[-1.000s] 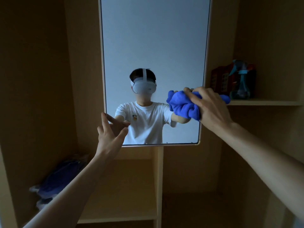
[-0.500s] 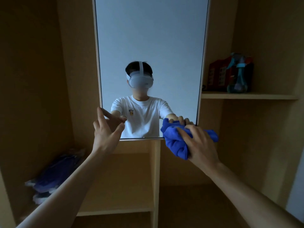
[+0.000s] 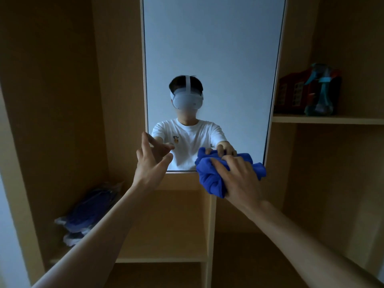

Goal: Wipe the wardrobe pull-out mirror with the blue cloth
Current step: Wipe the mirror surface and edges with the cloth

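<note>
Now that the right hand [image 3: 241,179] has dragged the bunched-up blue cloth [image 3: 209,179] down the right edge of the mirror [image 3: 214,59] to its bottom right corner, that side looks done, so I'd guess the bottom strip's next. Its fingers are clamped round the cloth. The left hand [image 3: 149,165], fingers spread and empty, is at the mirror's lower left corner. Glass looks clean, no streaks I can spot.

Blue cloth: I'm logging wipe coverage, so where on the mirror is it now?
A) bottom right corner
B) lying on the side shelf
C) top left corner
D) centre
A: the right hand grips the blue cloth bunched at the bottom right corner of the mirror, overlapping its lower edge.
</note>
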